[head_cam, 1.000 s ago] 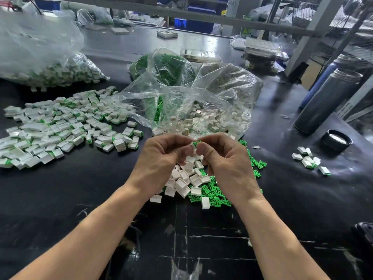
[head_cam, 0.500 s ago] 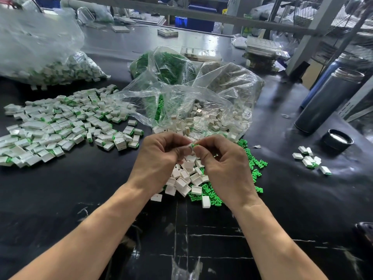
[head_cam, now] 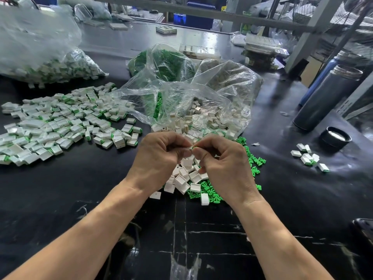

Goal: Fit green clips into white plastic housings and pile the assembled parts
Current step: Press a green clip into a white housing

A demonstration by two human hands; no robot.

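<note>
My left hand (head_cam: pixel 161 158) and my right hand (head_cam: pixel 224 164) meet fingertip to fingertip above the black table. Between them sits a small white housing (head_cam: pixel 191 147), pinched by my left fingers, with a green clip (head_cam: pixel 195 146) at its right edge pinched by my right fingers. Below my hands lie loose white housings (head_cam: pixel 184 180) and loose green clips (head_cam: pixel 253 160). A wide pile of assembled white-and-green parts (head_cam: pixel 60 122) spreads over the table to the left.
Open clear bags of white housings (head_cam: pixel 214 118) and green clips (head_cam: pixel 161 65) lie just behind my hands. A filled bag (head_cam: pixel 50 67) sits at the far left. A steel flask (head_cam: pixel 327 98), its black lid (head_cam: pixel 336 137) and a few parts (head_cam: pixel 306 156) are at the right.
My hands stayed together over the loose parts, shifting only slightly. The green clip sits closer against the white housing than a second ago.
</note>
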